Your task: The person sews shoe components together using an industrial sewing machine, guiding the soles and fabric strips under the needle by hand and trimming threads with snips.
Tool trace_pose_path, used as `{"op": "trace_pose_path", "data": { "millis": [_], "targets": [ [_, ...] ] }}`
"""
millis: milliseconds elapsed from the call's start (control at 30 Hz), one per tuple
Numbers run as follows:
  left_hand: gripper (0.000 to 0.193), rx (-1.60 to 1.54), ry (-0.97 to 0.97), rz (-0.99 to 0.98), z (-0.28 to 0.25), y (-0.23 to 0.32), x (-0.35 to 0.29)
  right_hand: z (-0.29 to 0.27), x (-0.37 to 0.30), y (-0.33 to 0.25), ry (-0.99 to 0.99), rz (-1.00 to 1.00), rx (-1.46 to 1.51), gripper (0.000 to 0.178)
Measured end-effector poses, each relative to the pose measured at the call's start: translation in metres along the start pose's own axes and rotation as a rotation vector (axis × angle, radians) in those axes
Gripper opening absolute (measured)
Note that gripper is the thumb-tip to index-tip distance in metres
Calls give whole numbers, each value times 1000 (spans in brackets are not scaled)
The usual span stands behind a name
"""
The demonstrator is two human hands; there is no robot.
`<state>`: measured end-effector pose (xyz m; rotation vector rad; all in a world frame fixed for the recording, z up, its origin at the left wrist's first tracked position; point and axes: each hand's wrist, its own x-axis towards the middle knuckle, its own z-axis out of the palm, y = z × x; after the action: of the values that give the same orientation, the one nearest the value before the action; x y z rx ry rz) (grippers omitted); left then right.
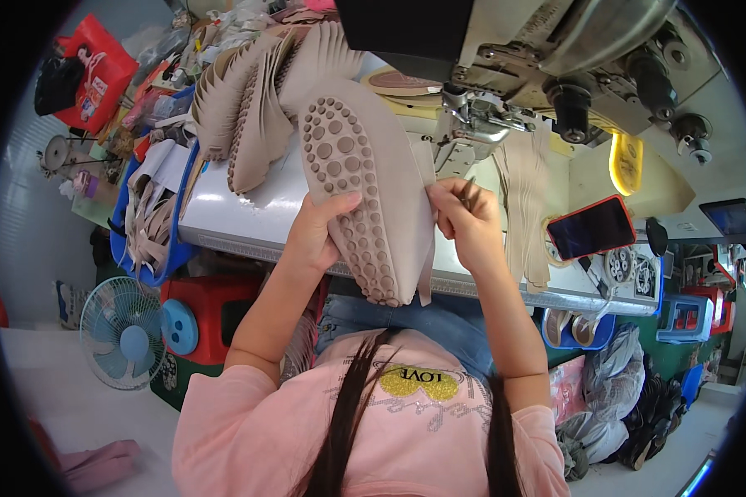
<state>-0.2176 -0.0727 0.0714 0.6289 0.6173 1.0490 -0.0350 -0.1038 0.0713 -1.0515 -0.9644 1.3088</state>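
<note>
A beige shoe upper with a studded sole (356, 178) is held up over the edge of the sewing table (232, 217), sole side facing me. My left hand (317, 232) grips its left edge, thumb lying across the rubber nubs. My right hand (466, 217) pinches the right edge of the same piece, with a thin metal tool sticking up between the fingers. Just beyond my right hand sits the needle area of an industrial sewing machine (506, 91).
A fanned stack of matching beige shoe pieces (261, 95) lies at the table's back left. A blue bin of cut pieces (149, 219) hangs left. A red-cased phone (591, 227) leans right. Beige strips (526, 195) hang beside the machine. A small fan (123, 331) and red stool (211, 315) stand below.
</note>
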Motion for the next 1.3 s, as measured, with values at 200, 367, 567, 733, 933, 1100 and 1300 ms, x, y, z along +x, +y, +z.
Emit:
{"op": "trace_pose_path", "data": {
  "millis": [200, 367, 567, 733, 933, 1100, 1300],
  "targets": [
    [39, 12, -50, -22, 33, -8, 16, -21, -10, -16, 64, -41, -134, 12],
    [38, 31, -45, -86, 38, -9, 29, -27, -2, -20, 117, -33, -121, 14],
    [35, 81, -28, -118, 42, -3, 39, -30, 6, -23, 81, -17, -60, 12],
    [32, 122, -28, -147, 41, 3, 47, -29, 11, -27, 80, -18, -77, 11],
    [31, 149, -55, -105, 39, 4, 54, -28, 13, -25, 63, -39, -19, 11],
    [29, 223, -78, -108, 38, 10, 62, -25, 15, -21, 119, -56, -88, 11],
    [29, 272, -135, -121, 34, 17, 70, -20, 16, -18, 129, -107, -154, 13]
  ]
}}
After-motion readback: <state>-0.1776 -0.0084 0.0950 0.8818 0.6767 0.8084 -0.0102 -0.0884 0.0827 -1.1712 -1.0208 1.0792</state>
